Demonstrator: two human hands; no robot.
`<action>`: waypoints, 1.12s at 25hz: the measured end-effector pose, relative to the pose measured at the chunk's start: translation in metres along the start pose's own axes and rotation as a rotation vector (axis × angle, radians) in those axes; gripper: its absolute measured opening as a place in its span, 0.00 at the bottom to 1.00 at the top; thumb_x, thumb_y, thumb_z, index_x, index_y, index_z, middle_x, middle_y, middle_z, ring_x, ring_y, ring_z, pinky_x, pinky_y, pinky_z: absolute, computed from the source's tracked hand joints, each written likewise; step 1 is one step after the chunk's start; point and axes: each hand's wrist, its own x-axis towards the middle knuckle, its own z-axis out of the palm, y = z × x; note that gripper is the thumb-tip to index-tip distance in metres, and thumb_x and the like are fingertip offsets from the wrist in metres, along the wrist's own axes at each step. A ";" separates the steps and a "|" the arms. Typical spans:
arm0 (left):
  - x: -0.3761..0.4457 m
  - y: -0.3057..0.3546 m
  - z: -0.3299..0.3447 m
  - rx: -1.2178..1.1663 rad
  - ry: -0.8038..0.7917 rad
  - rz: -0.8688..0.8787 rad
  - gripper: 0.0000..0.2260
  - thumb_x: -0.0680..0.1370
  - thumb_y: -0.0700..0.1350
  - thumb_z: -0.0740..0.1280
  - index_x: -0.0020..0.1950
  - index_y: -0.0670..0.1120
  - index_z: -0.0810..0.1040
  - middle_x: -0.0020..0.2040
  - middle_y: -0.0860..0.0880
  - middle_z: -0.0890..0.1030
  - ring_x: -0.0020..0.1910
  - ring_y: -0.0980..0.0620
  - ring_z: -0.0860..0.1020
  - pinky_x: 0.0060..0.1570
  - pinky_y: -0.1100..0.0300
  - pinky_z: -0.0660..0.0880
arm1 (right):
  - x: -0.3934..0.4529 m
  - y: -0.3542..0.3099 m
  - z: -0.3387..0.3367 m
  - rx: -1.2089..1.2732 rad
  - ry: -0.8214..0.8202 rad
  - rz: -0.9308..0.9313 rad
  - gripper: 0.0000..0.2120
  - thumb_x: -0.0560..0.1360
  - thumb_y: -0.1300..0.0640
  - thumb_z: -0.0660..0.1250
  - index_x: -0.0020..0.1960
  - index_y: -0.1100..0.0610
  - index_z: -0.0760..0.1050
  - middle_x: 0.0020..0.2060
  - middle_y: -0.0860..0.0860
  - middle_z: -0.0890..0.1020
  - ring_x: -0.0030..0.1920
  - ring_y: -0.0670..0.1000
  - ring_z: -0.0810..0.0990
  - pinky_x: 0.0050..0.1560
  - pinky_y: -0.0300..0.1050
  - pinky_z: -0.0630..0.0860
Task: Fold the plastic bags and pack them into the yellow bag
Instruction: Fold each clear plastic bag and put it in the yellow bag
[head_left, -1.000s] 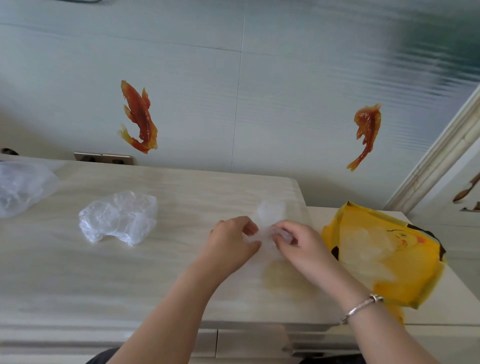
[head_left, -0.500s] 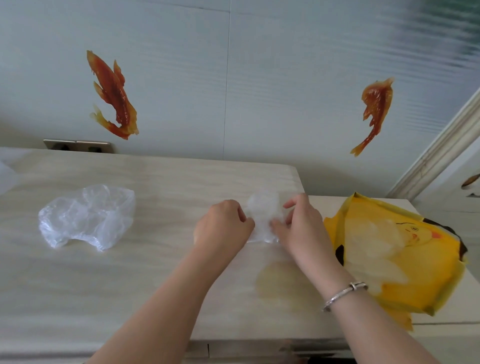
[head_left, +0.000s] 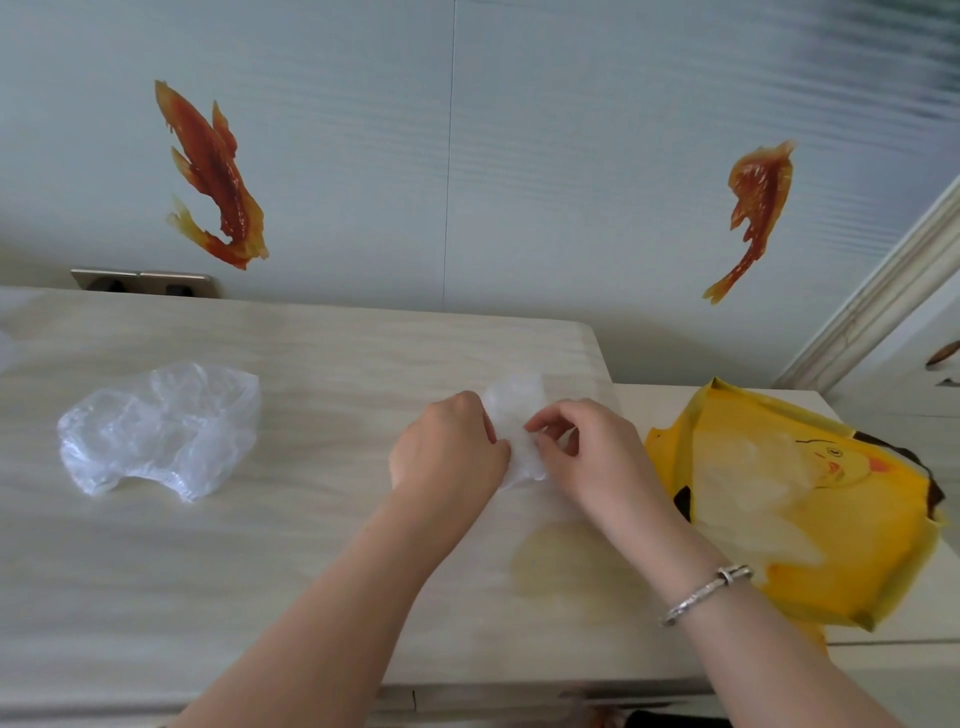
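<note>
A small folded clear plastic bag (head_left: 514, 410) lies on the pale wooden tabletop (head_left: 311, 545) between my hands. My left hand (head_left: 449, 449) grips its left side with curled fingers. My right hand (head_left: 587, 452) pinches its right side between thumb and fingertips. A crumpled clear plastic bag (head_left: 156, 431) sits loose at the left of the table, apart from both hands. The yellow bag (head_left: 810, 509) with a duck face lies flat to the right of my right wrist, with pale plastic showing on or in it.
The wall behind carries two orange fish stickers (head_left: 213, 176) and a socket strip (head_left: 140, 280). The tabletop steps down to a lower white surface (head_left: 649, 400) at the right, where the yellow bag lies. A white door frame (head_left: 883, 291) stands at far right.
My right fingers have curled in and now pinch the folded bag, where they rested straighter on it before. The view has shifted slightly; the crumpled bag has stayed put.
</note>
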 end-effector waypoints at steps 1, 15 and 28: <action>-0.001 -0.001 0.000 -0.009 -0.004 -0.004 0.06 0.71 0.47 0.66 0.46 0.48 0.73 0.47 0.49 0.79 0.46 0.44 0.78 0.38 0.58 0.70 | 0.001 0.002 0.000 0.006 -0.018 0.020 0.08 0.73 0.60 0.66 0.46 0.48 0.79 0.42 0.45 0.78 0.35 0.41 0.73 0.36 0.30 0.67; -0.007 -0.009 -0.004 -0.022 -0.039 0.325 0.18 0.71 0.36 0.62 0.55 0.54 0.78 0.53 0.59 0.77 0.53 0.56 0.75 0.56 0.60 0.65 | -0.017 0.005 -0.033 0.043 -0.170 -0.071 0.17 0.73 0.64 0.62 0.57 0.47 0.69 0.52 0.38 0.73 0.50 0.40 0.70 0.48 0.30 0.68; 0.006 -0.012 -0.004 -0.035 -0.133 0.321 0.18 0.69 0.56 0.73 0.56 0.54 0.77 0.50 0.57 0.75 0.52 0.54 0.74 0.57 0.55 0.70 | -0.006 0.009 -0.016 -0.324 -0.078 -0.287 0.13 0.75 0.55 0.65 0.59 0.52 0.75 0.55 0.44 0.76 0.58 0.49 0.70 0.55 0.44 0.68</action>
